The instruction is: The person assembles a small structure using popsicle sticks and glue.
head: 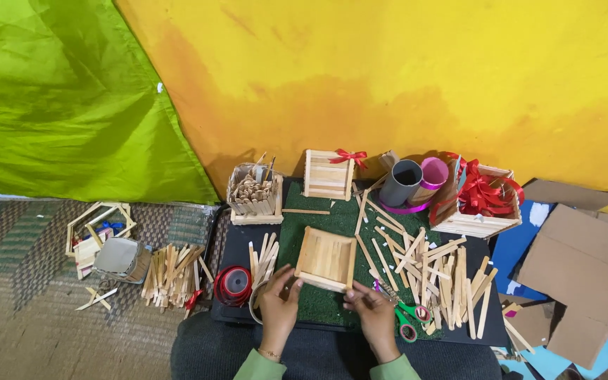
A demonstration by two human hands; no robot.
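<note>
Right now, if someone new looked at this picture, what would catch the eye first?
Probably the yellow cloth and green cloth across the back. Next, the wooden tray on the green mat at centre, with the left hand and right hand at its near edge. The red ribbon in the box at right also stands out.

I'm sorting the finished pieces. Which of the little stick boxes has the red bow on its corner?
The flat stick box leaning at the back of the green mat, its red bow on the upper right corner. The shallow tray by the hands has none; the right-hand crate holds loose ribbon.
</note>
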